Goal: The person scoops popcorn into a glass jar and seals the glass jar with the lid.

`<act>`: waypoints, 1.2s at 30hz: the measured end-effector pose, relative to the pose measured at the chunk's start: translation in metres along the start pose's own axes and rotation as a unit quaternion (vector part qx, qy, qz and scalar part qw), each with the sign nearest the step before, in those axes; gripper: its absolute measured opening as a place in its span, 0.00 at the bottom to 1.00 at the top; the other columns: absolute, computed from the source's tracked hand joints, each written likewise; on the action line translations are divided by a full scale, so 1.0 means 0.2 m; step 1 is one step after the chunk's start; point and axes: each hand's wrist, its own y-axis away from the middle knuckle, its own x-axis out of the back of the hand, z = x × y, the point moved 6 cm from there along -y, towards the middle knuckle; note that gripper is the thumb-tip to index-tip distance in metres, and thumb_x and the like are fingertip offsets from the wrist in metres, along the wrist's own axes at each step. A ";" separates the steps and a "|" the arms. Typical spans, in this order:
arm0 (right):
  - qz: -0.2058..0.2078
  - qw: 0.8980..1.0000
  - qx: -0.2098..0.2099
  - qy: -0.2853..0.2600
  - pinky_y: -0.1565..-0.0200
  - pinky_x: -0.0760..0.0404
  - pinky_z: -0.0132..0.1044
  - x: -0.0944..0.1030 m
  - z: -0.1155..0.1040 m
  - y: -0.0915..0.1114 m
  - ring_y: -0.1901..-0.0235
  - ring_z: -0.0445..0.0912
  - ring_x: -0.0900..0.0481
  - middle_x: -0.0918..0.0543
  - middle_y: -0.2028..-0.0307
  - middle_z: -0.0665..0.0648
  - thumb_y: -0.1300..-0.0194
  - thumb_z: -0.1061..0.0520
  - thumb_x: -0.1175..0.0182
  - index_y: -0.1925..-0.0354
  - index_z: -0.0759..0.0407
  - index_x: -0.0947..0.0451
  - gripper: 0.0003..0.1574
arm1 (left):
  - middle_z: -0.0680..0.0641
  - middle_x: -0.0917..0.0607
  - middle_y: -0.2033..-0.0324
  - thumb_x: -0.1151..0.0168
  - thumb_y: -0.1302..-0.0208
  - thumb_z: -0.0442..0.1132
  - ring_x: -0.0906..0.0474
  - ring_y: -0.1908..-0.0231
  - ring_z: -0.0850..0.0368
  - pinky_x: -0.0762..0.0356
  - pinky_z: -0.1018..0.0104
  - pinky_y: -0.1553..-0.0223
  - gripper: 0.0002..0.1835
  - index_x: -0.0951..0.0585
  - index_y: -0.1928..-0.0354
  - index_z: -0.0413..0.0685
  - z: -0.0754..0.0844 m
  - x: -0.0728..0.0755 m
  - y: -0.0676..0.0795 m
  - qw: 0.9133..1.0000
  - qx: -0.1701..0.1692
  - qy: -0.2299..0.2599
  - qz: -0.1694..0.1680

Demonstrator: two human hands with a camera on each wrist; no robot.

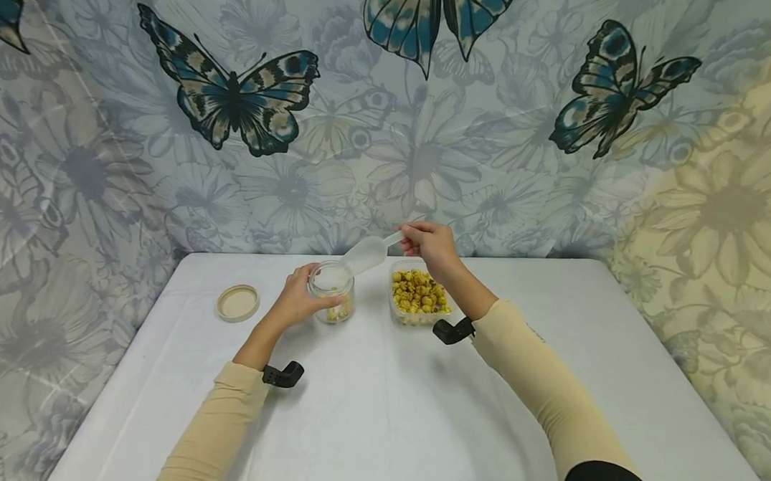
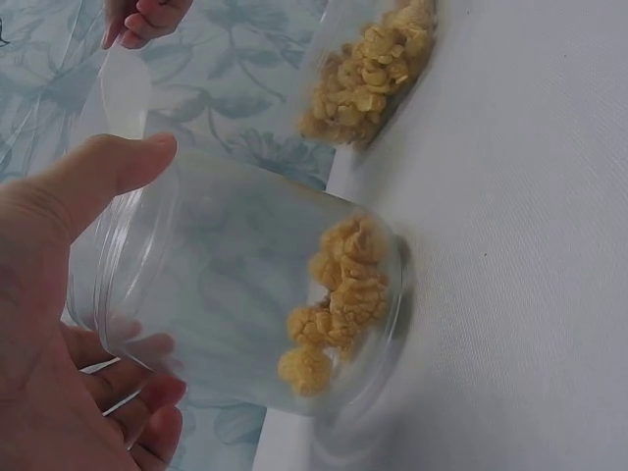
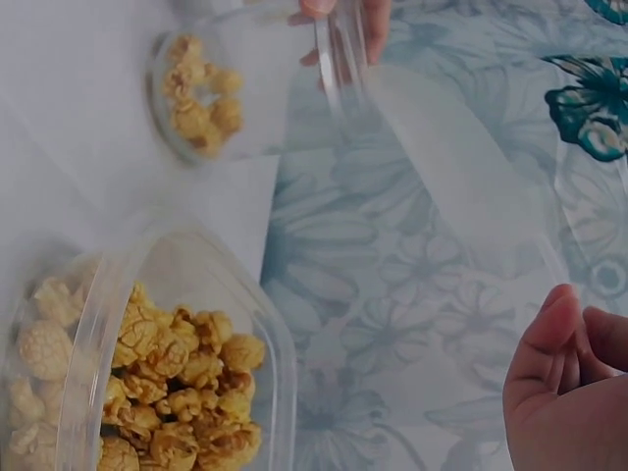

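Note:
A clear jar (image 2: 245, 275) stands on the table with several pieces of yellow popcorn (image 2: 343, 285) at its bottom. My left hand (image 1: 297, 298) grips it near the rim, thumb on one side and fingers on the other. With thumb and fingertips, my right hand (image 1: 433, 248) pinches the thin handle of a translucent white scoop (image 1: 367, 255). The scoop slants down to the left, its tip at the jar's mouth; no popcorn shows in it. Below the right hand stands a clear plastic container (image 3: 280, 383) holding caramel-coloured popcorn (image 3: 182, 392).
To the left of the jar, a round pale lid (image 1: 237, 303) lies on the white-covered table (image 1: 352, 411). A butterfly-printed cloth (image 1: 421, 163) hangs directly behind the table's far edge. Black cameras are strapped to both wrists.

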 end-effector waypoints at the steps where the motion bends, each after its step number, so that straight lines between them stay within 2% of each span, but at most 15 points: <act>1: 0.000 1.000 -0.001 -0.003 0.70 0.18 0.29 0.00 0.00 0.00 0.77 0.39 0.21 0.19 0.75 0.50 0.28 0.59 0.45 0.45 0.75 0.25 0.21 | 0.35 0.38 0.31 0.28 0.47 0.55 0.44 0.32 0.39 0.42 0.38 0.31 0.53 0.45 0.26 0.43 0.00 0.00 0.00 1.000 0.000 0.001 0.000; 9: 0.008 1.000 -0.013 -0.027 0.71 0.19 0.26 0.01 0.00 0.00 0.78 0.38 0.21 0.19 0.75 0.51 0.28 0.59 0.45 0.44 0.75 0.25 0.22 | 0.38 0.36 0.31 0.26 0.49 0.54 0.43 0.33 0.41 0.39 0.39 0.33 0.52 0.43 0.27 0.43 0.00 0.01 0.00 1.000 -0.012 0.004 0.012; 15: 0.007 0.999 -0.009 -0.042 0.72 0.20 0.25 0.04 -0.02 0.01 0.78 0.37 0.21 0.19 0.77 0.47 0.27 0.59 0.47 0.42 0.76 0.29 0.23 | 0.37 0.40 0.30 0.27 0.48 0.54 0.46 0.31 0.40 0.41 0.38 0.32 0.53 0.44 0.26 0.43 0.01 0.02 0.01 1.000 -0.021 0.008 0.018; 20: 0.013 0.998 -0.002 -0.054 0.72 0.21 0.24 0.07 -0.05 0.02 0.77 0.36 0.22 0.20 0.77 0.47 0.27 0.60 0.47 0.41 0.76 0.30 0.23 | 0.38 0.44 0.28 0.27 0.48 0.54 0.52 0.27 0.41 0.45 0.38 0.30 0.52 0.43 0.27 0.45 0.04 0.04 0.01 0.998 -0.041 0.016 0.038; 27: 0.023 0.997 0.007 -0.069 0.73 0.21 0.24 0.13 -0.07 0.02 0.78 0.37 0.22 0.19 0.78 0.47 0.28 0.59 0.46 0.41 0.77 0.30 0.25 | 0.39 0.49 0.25 0.27 0.47 0.57 0.52 0.25 0.38 0.47 0.38 0.29 0.54 0.46 0.25 0.47 0.10 0.06 0.01 0.997 -0.063 0.010 0.048; 33: 0.036 0.994 0.017 -0.099 0.74 0.21 0.24 0.17 -0.08 0.03 0.79 0.37 0.21 0.18 0.78 0.48 0.28 0.60 0.46 0.47 0.71 0.26 0.17 | 0.39 0.48 0.25 0.28 0.48 0.57 0.54 0.25 0.39 0.49 0.37 0.28 0.53 0.44 0.26 0.48 0.15 0.07 0.00 0.995 -0.076 0.007 0.064; 36: 0.043 0.993 0.025 -0.105 0.75 0.21 0.24 0.19 -0.08 0.03 0.79 0.37 0.21 0.18 0.79 0.48 0.28 0.60 0.45 0.47 0.72 0.26 0.17 | 0.39 0.49 0.25 0.27 0.47 0.55 0.56 0.24 0.39 0.50 0.36 0.28 0.51 0.43 0.26 0.48 0.18 0.07 0.00 0.993 -0.087 0.014 0.072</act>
